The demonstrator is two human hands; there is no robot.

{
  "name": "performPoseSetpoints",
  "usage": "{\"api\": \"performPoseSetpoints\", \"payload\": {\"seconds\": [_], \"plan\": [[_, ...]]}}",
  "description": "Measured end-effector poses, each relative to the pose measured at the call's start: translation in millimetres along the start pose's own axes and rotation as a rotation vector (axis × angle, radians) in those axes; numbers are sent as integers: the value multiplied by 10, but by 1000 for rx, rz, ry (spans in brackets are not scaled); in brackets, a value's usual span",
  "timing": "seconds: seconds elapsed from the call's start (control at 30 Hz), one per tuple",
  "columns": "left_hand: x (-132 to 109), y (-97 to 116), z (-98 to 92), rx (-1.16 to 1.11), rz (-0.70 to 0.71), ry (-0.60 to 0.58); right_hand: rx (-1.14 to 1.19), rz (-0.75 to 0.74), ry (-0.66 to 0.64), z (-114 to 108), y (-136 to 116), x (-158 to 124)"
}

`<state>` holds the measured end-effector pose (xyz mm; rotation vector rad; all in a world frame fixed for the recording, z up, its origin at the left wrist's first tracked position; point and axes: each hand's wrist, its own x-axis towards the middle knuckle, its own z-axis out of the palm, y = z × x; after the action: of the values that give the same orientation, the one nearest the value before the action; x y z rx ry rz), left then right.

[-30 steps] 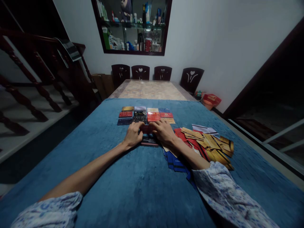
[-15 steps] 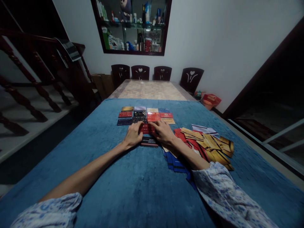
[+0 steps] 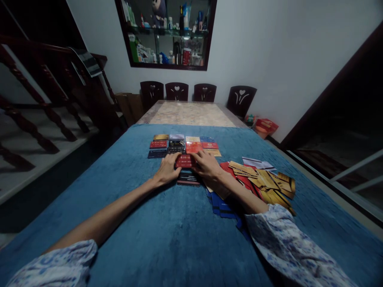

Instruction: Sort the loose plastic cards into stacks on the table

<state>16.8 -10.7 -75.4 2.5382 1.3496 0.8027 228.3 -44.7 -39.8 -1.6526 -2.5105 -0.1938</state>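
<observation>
A: What do the hands hold now?

B: The left hand point(image 3: 166, 169) and the right hand point(image 3: 208, 165) hold one red card point(image 3: 186, 161) between them, each at one end, with fingers bent close around it. Whether it touches the blue cloth point(image 3: 134, 231), I cannot tell.

A: And what is already done?

B: Just beyond the hands, the laid-out cards point(image 3: 190, 148) lie in neat rows, about four across. The fingers partly cover the nearest row, so I cannot count it exactly. The red card is on the near side of these rows; in my judgement, its placing is not finished.

A: What is left, then?

B: On the near side of the red card lies a dark card point(image 3: 184, 178), or perhaps a small stack. To the right, gold cards point(image 3: 265, 179) overlap with loose red cards point(image 3: 227, 169), and blue cards point(image 3: 223, 207) are spread beside the right forearm point(image 3: 242, 194). I judge that much remains unarranged.
</observation>
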Motion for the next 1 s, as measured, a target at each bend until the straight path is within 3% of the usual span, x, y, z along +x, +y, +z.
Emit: {"api": "performPoseSetpoints", "payload": {"seconds": [0.37,0.67,1.0], "plan": [[56,-63,-313,78,12,-71,-59,-45,-88,-348,-91,169],[120,-295,-496,95,13,-82,-49,-102,-92,-420,-179,384],[272,-582,-713,194,-87,-126,-49,-132,-106,-433,-294,847]]}}
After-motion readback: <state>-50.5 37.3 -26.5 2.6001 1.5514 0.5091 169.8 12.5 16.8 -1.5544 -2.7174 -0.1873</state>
